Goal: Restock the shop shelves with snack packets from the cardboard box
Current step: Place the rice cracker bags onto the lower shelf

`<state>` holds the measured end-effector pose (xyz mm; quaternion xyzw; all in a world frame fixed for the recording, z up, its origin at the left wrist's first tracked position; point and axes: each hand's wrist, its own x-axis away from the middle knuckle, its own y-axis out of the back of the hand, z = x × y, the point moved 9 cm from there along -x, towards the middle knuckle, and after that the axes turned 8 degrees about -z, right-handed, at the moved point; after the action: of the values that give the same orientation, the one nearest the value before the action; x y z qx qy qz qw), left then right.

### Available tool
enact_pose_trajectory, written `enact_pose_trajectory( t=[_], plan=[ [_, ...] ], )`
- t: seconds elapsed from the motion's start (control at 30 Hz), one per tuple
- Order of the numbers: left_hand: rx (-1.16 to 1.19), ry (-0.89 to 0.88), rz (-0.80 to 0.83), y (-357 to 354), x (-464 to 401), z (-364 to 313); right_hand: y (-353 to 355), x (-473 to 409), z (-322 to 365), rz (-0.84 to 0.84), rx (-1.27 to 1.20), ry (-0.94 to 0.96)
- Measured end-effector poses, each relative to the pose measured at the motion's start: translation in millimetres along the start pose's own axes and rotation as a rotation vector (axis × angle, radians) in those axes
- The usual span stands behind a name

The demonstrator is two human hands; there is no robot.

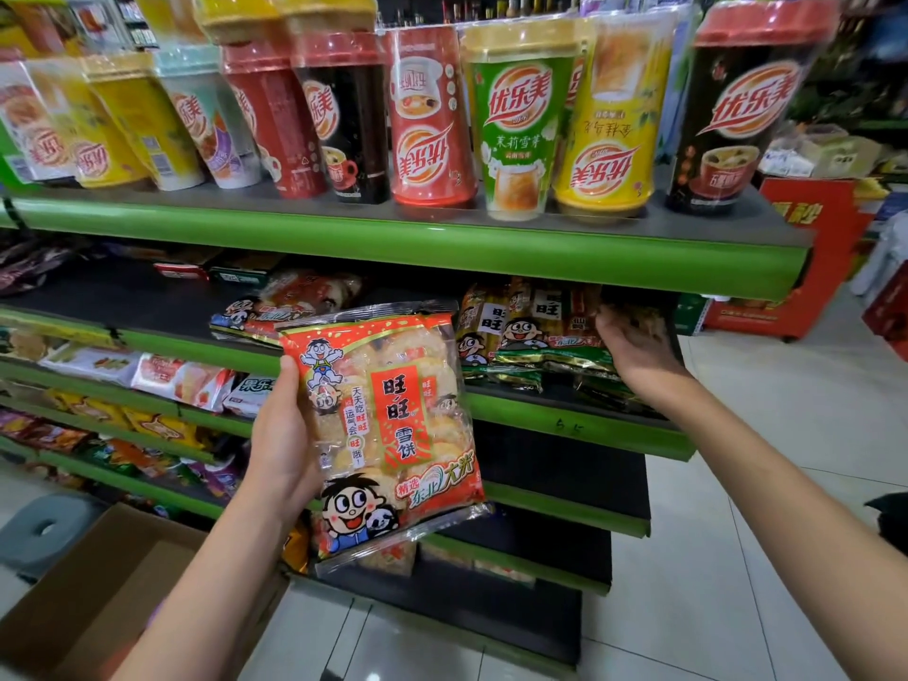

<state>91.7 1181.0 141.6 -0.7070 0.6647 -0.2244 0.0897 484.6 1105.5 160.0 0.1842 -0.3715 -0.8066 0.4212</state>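
Packet of red rice crackers sits upright in the left hand, fingers curled round its edge, held in front of the shelf ready to go in. The right hand reaches among the green packets there, apparently making room; its grip is hidden. The cardboard box waits at lower left.

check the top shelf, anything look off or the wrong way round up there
Yes. On the top shelf, the red cup and the yellow cup stand upside down: their logos and print read inverted, unlike the upright green cup between them. Nothing looks spilled or damaged.
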Motion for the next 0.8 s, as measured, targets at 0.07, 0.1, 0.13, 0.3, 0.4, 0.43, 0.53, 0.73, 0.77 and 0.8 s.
enact_pose_trajectory(
  t=[0.07, 0.1, 0.13, 0.3, 0.4, 0.43, 0.53, 0.73, 0.77, 0.8],
  plan=[
    [-0.004, 0.005, -0.015, 1.9, -1.2, 1.9, -0.8, -0.5, -2.6, 0.017, 0.007, 0.04],
    [-0.002, 0.004, -0.018, 2.4, -1.8, 2.2, -0.1, -1.1, -4.6, 0.013, 0.003, 0.056],
    [0.001, 0.001, -0.018, 2.5, -2.3, 2.3, 1.4, -1.7, -6.5, 0.002, 0.008, 0.074],
    [0.003, 0.003, -0.01, 1.7, -3.4, 4.1, 3.1, -0.3, -14.1, -0.003, 0.02, 0.11],
    [-0.006, 0.012, 0.006, -0.9, -2.9, 6.1, 1.7, 2.7, -11.6, -0.002, 0.024, 0.129],
    [-0.002, 0.015, 0.002, -1.0, -2.8, 6.1, 3.0, 3.0, -10.9, -0.007, 0.009, 0.13],
    [0.012, 0.019, 0.002, -1.9, -4.3, 4.2, 13.9, 3.5, -5.5, -0.061, -0.085, 0.143],
    [-0.004, 0.024, 0.044, -12.0, -5.2, 5.7, -2.0, 23.2, 43.1, 0.018, 0.236, 0.464],
    [-0.002, 0.026, 0.049, -14.9, -5.0, 6.8, -12.4, 25.1, 45.3, 0.054, 0.318, 0.491],
    [0.002, 0.029, 0.051, -17.4, -4.8, 7.7, -21.4, 26.1, 44.9, 0.073, 0.374, 0.497]
  ],
)
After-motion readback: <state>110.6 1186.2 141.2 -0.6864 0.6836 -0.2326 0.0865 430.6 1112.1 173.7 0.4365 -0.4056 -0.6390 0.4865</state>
